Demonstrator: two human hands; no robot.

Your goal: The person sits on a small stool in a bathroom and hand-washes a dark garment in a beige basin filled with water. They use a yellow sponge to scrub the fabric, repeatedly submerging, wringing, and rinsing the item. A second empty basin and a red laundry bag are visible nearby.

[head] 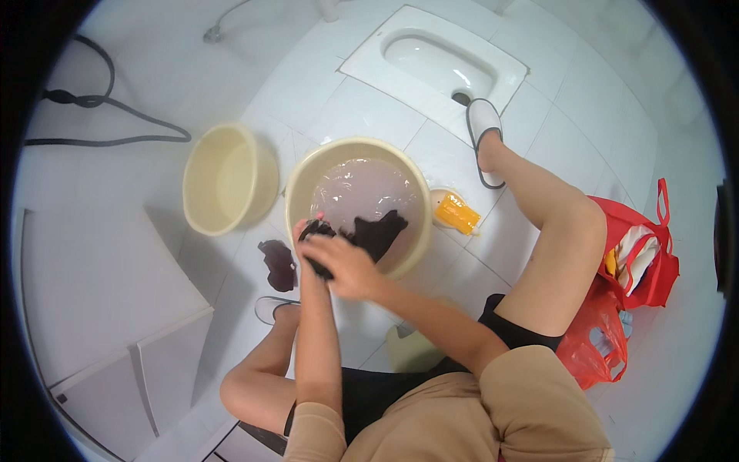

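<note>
A bunched black cloth [317, 230] lies in my left hand [298, 232], held over the near left rim of a cream plastic basin [353, 142]. My right hand [345, 263] is laid across the same cloth, its fingers slightly blurred and covering part of it. Cloudy, pinkish-grey water [364, 187] fills the lower part of the basin. Another stretch of black cloth [381, 234] rests in that water; my right hand hides whether the two parts join. On the floor tiles left of the basin is a crumpled dark maroon cloth [279, 265].
A second cream basin [222, 182] stands tilted at left, near a white cabinet [115, 289]. Right of the washing basin is an orange packet [457, 213] on a small dish. Beyond lies a squat toilet [398, 75]. Red bags [652, 283] sit beyond my right leg.
</note>
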